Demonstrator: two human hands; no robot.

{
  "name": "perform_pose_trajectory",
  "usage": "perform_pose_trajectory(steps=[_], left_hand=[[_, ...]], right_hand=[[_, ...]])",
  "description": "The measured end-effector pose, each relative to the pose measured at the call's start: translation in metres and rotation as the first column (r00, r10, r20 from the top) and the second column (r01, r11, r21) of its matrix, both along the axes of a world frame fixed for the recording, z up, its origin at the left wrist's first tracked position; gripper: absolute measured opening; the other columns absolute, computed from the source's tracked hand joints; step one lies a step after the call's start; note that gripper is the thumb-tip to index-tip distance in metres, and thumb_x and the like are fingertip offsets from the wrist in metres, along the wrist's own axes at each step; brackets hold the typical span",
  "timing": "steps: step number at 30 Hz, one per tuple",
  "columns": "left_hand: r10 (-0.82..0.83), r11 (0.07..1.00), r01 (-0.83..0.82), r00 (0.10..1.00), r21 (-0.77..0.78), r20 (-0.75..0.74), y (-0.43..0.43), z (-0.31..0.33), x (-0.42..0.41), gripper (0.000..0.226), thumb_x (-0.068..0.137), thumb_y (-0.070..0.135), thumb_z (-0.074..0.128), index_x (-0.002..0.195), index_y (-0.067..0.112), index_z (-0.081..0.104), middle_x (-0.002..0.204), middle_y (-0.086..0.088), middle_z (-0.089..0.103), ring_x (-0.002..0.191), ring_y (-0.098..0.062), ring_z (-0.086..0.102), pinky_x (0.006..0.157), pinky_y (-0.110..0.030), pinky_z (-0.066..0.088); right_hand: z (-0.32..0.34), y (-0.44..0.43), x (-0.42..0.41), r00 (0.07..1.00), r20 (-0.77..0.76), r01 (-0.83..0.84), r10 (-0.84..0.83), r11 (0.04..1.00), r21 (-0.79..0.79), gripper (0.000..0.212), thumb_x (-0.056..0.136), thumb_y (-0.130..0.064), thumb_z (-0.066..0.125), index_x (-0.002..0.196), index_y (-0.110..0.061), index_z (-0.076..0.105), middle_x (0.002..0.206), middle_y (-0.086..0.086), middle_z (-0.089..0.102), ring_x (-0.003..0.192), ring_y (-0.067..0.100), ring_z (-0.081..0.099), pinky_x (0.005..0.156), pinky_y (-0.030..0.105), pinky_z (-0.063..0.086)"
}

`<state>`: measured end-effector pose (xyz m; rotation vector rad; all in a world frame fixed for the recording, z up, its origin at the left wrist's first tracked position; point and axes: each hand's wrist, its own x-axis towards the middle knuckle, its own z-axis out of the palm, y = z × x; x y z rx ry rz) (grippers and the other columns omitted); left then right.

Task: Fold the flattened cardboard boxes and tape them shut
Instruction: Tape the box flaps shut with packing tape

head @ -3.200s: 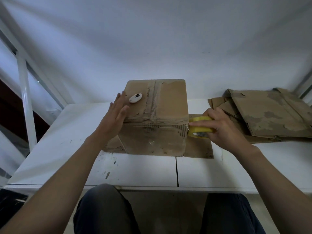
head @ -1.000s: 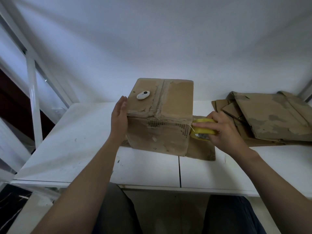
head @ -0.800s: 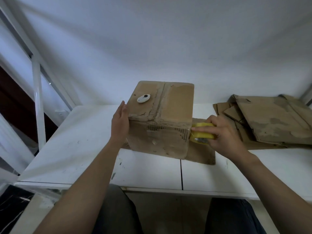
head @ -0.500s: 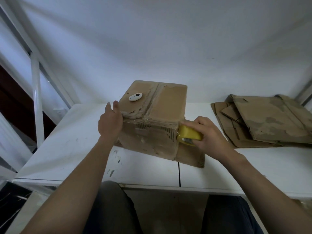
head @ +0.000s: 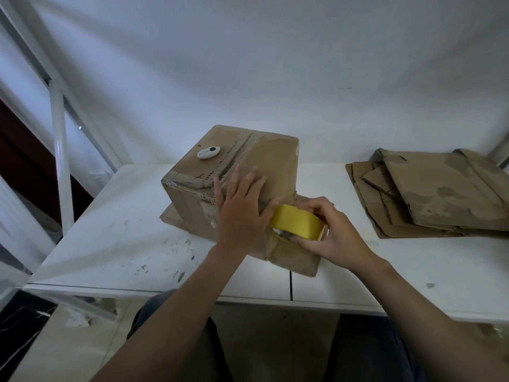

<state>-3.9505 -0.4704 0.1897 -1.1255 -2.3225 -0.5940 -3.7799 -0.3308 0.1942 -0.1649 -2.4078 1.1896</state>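
A folded brown cardboard box (head: 248, 158) stands on the white table, turned so one corner faces me, with clear tape along its edges. My left hand (head: 241, 208) lies flat with fingers spread over the box's near top edge and front face. My right hand (head: 329, 232) grips a yellow tape roll (head: 296, 220) pressed against the box's near right corner. A small white cutter (head: 208, 152) lies on top of the box. A flat cardboard sheet (head: 296, 259) lies under the box.
A pile of flattened cardboard boxes (head: 440, 191) lies at the right of the white table (head: 115, 238). White metal frame bars (head: 59, 150) rise at the left. The wall stands just behind. My knees show below the table's front edge.
The box has turned clockwise, so its corner now faces me. My left hand moved from the box's left side onto its near top edge. My right hand brought the tape roll round the corner.
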Motion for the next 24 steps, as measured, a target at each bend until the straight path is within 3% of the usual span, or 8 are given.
perform_pose_trajectory(steps=[4, 7, 9, 11, 16, 19, 24], left_hand=[[-0.001, 0.998, -0.001, 1.0, 0.056, 0.025, -0.008, -0.003, 0.002, 0.053, 0.09, 0.064, 0.05, 0.125, 0.027, 0.065, 0.151, 0.0, 0.047, 0.149, -0.025, 0.028, 0.12, -0.062, 0.006], [0.076, 0.997, -0.077, 0.996, 0.021, 0.049, -0.011, -0.012, 0.006, 0.059, 0.089, 0.07, 0.051, 0.131, 0.03, 0.06, 0.154, -0.002, 0.04, 0.152, -0.028, 0.019, 0.119, -0.065, 0.002], [0.121, 0.993, -0.121, 0.991, 0.011, 0.054, -0.011, -0.019, 0.011, 0.06, 0.09, 0.071, 0.049, 0.133, 0.029, 0.057, 0.156, -0.005, 0.037, 0.153, -0.03, 0.015, 0.116, -0.069, 0.008], [0.157, 0.987, -0.158, 0.987, 0.023, 0.046, -0.01, -0.024, 0.014, 0.059, 0.092, 0.069, 0.047, 0.132, 0.026, 0.054, 0.155, -0.01, 0.037, 0.152, -0.036, 0.016, 0.112, -0.073, 0.016], [0.16, 0.986, -0.158, 0.987, 0.058, -0.014, -0.002, -0.03, 0.02, 0.054, 0.102, 0.06, 0.033, 0.131, 0.016, 0.044, 0.145, -0.022, 0.046, 0.148, -0.047, 0.02, 0.108, -0.074, 0.022], [0.15, 0.986, -0.149, 0.989, 0.075, -0.012, -0.003, -0.033, 0.018, 0.051, 0.102, 0.056, 0.039, 0.131, 0.014, 0.044, 0.144, -0.022, 0.046, 0.147, -0.047, 0.021, 0.107, -0.074, 0.023], [0.143, 0.989, -0.142, 0.99, 0.044, -0.015, -0.005, -0.032, 0.019, 0.046, 0.102, 0.053, 0.038, 0.132, 0.018, 0.041, 0.144, -0.022, 0.045, 0.147, -0.047, 0.022, 0.108, -0.074, 0.021]], right_hand=[[0.005, -0.005, -0.012, 0.994, 0.051, 0.09, -0.094, 0.993, 0.082, 0.049, 0.075, -0.043, 0.086, 0.11, -0.042, 0.053, 0.107, -0.028, 0.058, 0.102, -0.015, 0.05, 0.076, 0.003, 0.038], [0.009, 0.001, -0.023, 0.98, 0.174, 0.071, -0.098, 0.985, 0.156, 0.04, 0.074, -0.043, 0.086, 0.101, -0.039, 0.056, 0.097, -0.017, 0.062, 0.089, -0.003, 0.057, 0.068, 0.014, 0.043], [0.007, 0.0, -0.03, 0.968, 0.229, 0.073, -0.103, 0.988, 0.137, 0.04, 0.072, -0.042, 0.086, 0.099, -0.035, 0.058, 0.093, -0.012, 0.063, 0.086, 0.003, 0.058, 0.07, 0.025, 0.05], [0.005, -0.002, -0.036, 0.962, 0.251, 0.074, -0.102, 0.99, 0.121, 0.041, 0.073, -0.04, 0.085, 0.104, -0.033, 0.059, 0.097, -0.01, 0.064, 0.09, 0.005, 0.058, 0.076, 0.027, 0.052], [-0.01, 0.004, -0.021, 0.982, 0.187, -0.014, 0.007, 0.999, 0.039, 0.054, 0.081, -0.042, 0.081, 0.126, -0.041, 0.05, 0.119, -0.025, 0.055, 0.109, -0.008, 0.052, 0.083, 0.01, 0.044], [-0.028, 0.005, -0.003, 0.99, 0.13, -0.043, 0.05, 0.998, -0.05, 0.061, 0.083, -0.031, 0.082, 0.131, -0.04, 0.045, 0.125, -0.022, 0.052, 0.115, -0.004, 0.052, 0.085, 0.012, 0.046], [-0.029, 0.006, -0.004, 1.0, 0.015, 0.015, -0.016, 0.994, 0.107, 0.05, 0.083, -0.03, 0.082, 0.128, -0.028, 0.061, 0.122, -0.008, 0.063, 0.111, 0.003, 0.056, 0.087, 0.014, 0.044]])
